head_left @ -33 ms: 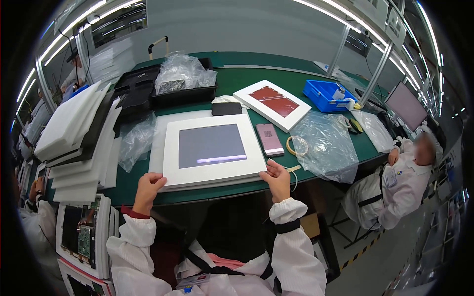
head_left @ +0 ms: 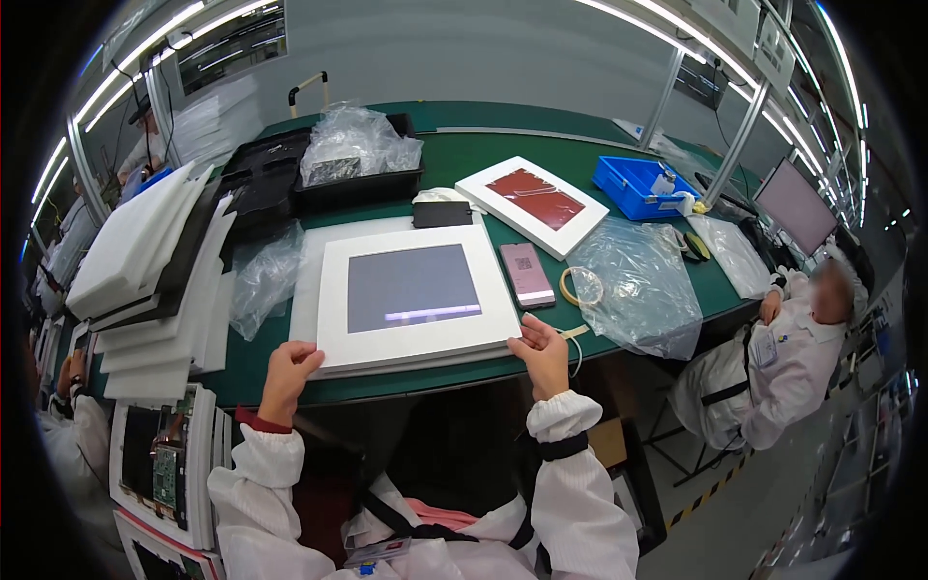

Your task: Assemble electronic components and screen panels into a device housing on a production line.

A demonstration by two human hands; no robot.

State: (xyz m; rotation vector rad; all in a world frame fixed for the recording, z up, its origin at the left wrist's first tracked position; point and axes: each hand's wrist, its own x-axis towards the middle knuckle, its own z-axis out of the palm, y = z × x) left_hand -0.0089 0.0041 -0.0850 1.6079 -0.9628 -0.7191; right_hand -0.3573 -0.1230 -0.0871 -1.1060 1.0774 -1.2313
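Observation:
A white-framed display panel (head_left: pixel 333 295) with a dark grey screen lies face up on a white foam sheet (head_left: pixel 307 275) in front of me. My left hand (head_left: pixel 287 377) pinches its near left corner, thumb along the edge. At the near right corner, my right hand (head_left: pixel 543 354) grips the frame between thumb and fingers. The fingertips under the edge are hidden. Just right of the panel lies a pink phone (head_left: pixel 527 276), with a yellow tape roll (head_left: pixel 581 287) beside it. Beyond the phone is a second white frame (head_left: pixel 480 188) with a reddish-brown middle.
Foam sheets (head_left: pixel 130 237) are stacked at left, above opened units with circuit boards (head_left: pixel 166 474). A black tray (head_left: pixel 362 190) holds clear plastic bags. A blue bin (head_left: pixel 628 188) and a plastic bag (head_left: pixel 643 290) lie to the right. A seated person (head_left: pixel 773 358) is at far right.

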